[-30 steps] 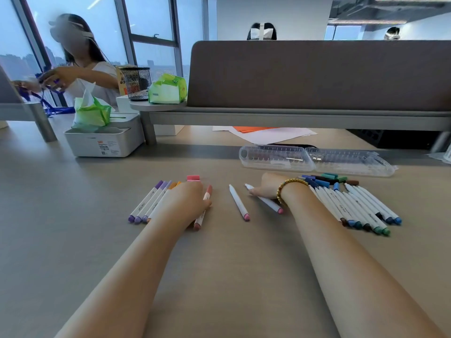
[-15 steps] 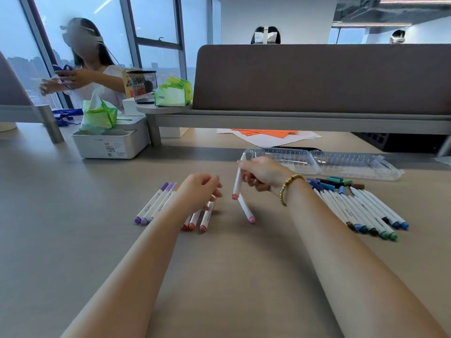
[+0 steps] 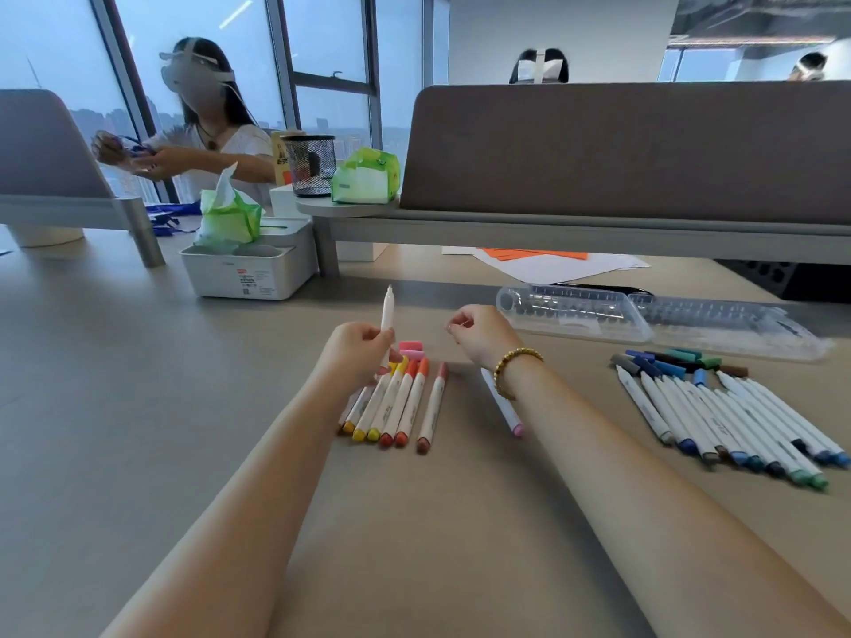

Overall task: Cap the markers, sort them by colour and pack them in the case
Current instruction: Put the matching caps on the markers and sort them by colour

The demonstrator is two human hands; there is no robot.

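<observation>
**Holding one uncapped marker upright above the warm-coloured row**

Curled round a white marker (image 3: 386,315), the left hand (image 3: 357,349) is held just above the desk (image 3: 115,407); the marker's long axis is near vertical, its bare tip pointing up and away. The right hand (image 3: 479,333) is raised beside it, apart from the left, fingers loosely curled with thumb and fingertip pinched together; whether anything is held there cannot be told. A bead bracelet (image 3: 511,366) is worn on that wrist.

Below the left hand a row of capped warm-coloured markers (image 3: 396,407) is laid side by side, two pink caps (image 3: 410,349) at its far end. A pink-ended marker (image 3: 504,407) lies partly hidden under the right wrist. Towards the right edge, blue and green markers (image 3: 737,421) are fanned out, loose caps (image 3: 667,361) beyond them. The clear case (image 3: 575,310) lies open farther back.
</observation>
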